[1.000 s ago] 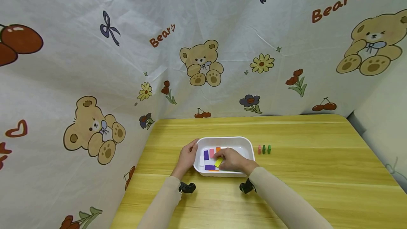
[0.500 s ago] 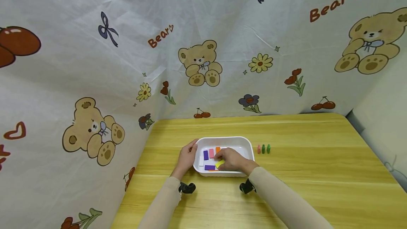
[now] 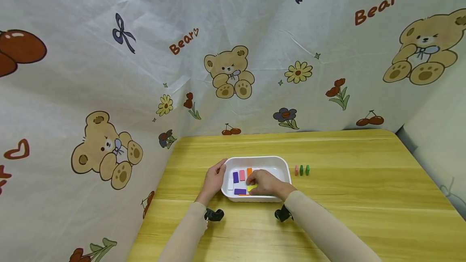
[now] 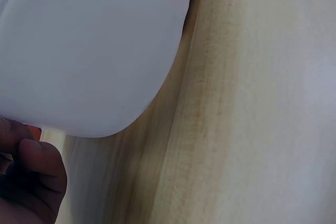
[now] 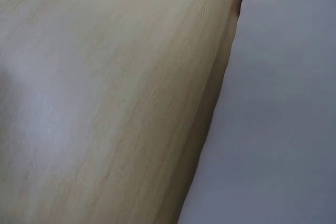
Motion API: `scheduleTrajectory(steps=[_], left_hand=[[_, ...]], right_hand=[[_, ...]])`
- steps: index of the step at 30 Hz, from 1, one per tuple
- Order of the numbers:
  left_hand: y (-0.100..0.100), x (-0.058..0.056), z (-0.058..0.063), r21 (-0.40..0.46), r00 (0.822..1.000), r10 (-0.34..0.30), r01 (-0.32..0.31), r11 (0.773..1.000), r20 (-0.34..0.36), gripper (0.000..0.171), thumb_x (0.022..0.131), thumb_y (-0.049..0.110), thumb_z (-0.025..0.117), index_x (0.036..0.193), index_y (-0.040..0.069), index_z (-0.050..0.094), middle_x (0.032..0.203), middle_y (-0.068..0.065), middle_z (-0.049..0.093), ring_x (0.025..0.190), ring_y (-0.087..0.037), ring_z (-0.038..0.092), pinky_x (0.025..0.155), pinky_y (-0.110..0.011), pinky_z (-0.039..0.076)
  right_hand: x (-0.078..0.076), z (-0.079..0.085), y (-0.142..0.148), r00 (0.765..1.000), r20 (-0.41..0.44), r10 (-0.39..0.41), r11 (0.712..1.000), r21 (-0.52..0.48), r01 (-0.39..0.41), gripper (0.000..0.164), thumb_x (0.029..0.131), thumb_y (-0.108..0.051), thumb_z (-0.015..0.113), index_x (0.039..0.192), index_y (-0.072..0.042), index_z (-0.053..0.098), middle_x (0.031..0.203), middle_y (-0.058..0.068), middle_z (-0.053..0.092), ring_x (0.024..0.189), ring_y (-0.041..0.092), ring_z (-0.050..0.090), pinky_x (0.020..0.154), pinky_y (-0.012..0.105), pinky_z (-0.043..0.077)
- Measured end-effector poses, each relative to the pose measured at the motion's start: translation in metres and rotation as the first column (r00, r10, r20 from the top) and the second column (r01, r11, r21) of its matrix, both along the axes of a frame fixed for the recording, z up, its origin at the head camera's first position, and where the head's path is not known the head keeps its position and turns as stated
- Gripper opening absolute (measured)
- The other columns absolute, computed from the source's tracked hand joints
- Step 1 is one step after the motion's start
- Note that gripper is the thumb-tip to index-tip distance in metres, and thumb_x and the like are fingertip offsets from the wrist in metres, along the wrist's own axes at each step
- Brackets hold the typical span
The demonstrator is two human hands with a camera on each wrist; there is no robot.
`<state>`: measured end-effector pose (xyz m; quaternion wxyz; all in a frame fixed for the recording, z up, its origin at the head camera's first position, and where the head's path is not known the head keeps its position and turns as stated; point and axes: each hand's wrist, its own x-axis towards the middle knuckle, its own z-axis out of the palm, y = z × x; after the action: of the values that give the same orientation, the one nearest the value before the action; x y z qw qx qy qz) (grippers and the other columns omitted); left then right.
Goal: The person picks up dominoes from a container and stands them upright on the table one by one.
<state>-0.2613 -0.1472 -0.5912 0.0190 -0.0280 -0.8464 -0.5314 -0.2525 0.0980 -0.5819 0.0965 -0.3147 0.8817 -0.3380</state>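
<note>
A white plastic tray lies on the table in the head view. My left hand grips its left end, thumb at the rim; in the left wrist view part of this hand shows beside the tray's wall. Inside the tray, my right hand pinches a small yellow block, partly covered by the fingers. Near it lie two purple blocks, one upright in view and one crosswise, plus a pink block, a white block and an orange block.
Right of the tray, a pink block and two green blocks stand in a row on the wooden table. A bear-print cloth hangs behind and to the left. The right wrist view shows only table and the tray's outer wall.
The yellow block has turned from slanted to nearly crosswise and moved slightly down in the head view, under my right fingers. My left hand stays on the tray.
</note>
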Motion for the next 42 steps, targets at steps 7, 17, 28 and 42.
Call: scheduleTrajectory(steps=[7, 17, 28, 42], left_hand=[[0.0001, 0.0001, 0.0005, 0.002, 1.0, 0.0, 0.0, 1.0, -0.003, 0.039, 0.11, 0.03, 0.05, 0.145, 0.015, 0.062, 0.149, -0.011, 0.059, 0.139, -0.031, 0.055, 0.115, -0.048, 0.047], [0.0, -0.0002, -0.0006, -0.003, 1.0, 0.005, -0.005, 1.0, 0.015, 0.041, 0.11, 0.031, 0.051, 0.146, 0.016, 0.061, 0.151, -0.009, 0.058, 0.141, -0.03, 0.053, 0.116, -0.048, 0.047], [-0.0007, -0.0002, -0.001, 0.006, 1.0, 0.001, -0.001, 1.0, 0.01, 0.041, 0.11, 0.03, 0.05, 0.147, 0.015, 0.06, 0.151, -0.009, 0.058, 0.141, -0.031, 0.053, 0.116, -0.049, 0.046], [-0.0002, 0.0005, 0.0009, -0.002, 1.0, -0.003, 0.003, 1.0, 0.008, 0.041, 0.11, 0.028, 0.051, 0.146, 0.012, 0.06, 0.149, -0.011, 0.06, 0.14, -0.032, 0.054, 0.116, -0.049, 0.047]], right_hand=[[0.0008, 0.0022, 0.0016, 1.0, -0.021, 0.012, 1.0, 0.01, -0.011, 0.024, 0.076, -0.011, 0.09, 0.096, -0.005, 0.076, 0.093, 0.008, 0.072, 0.087, 0.021, 0.065, 0.08, 0.027, 0.055], [0.0041, 0.0077, -0.0003, 1.0, 0.001, -0.005, 0.999, 0.048, 0.005, 0.019, 0.078, -0.01, 0.088, 0.092, -0.006, 0.076, 0.09, 0.007, 0.069, 0.084, 0.018, 0.06, 0.078, 0.028, 0.053], [0.0073, 0.0069, -0.0012, 0.998, -0.057, 0.029, 0.998, 0.052, -0.026, 0.017, 0.08, -0.009, 0.086, 0.091, -0.004, 0.074, 0.089, 0.007, 0.067, 0.081, 0.011, 0.055, 0.075, 0.026, 0.051], [0.0068, 0.0104, -0.0009, 0.991, -0.111, 0.075, 0.991, 0.117, -0.062, 0.012, 0.085, -0.009, 0.079, 0.093, -0.003, 0.072, 0.089, 0.009, 0.066, 0.08, 0.011, 0.05, 0.077, 0.031, 0.048]])
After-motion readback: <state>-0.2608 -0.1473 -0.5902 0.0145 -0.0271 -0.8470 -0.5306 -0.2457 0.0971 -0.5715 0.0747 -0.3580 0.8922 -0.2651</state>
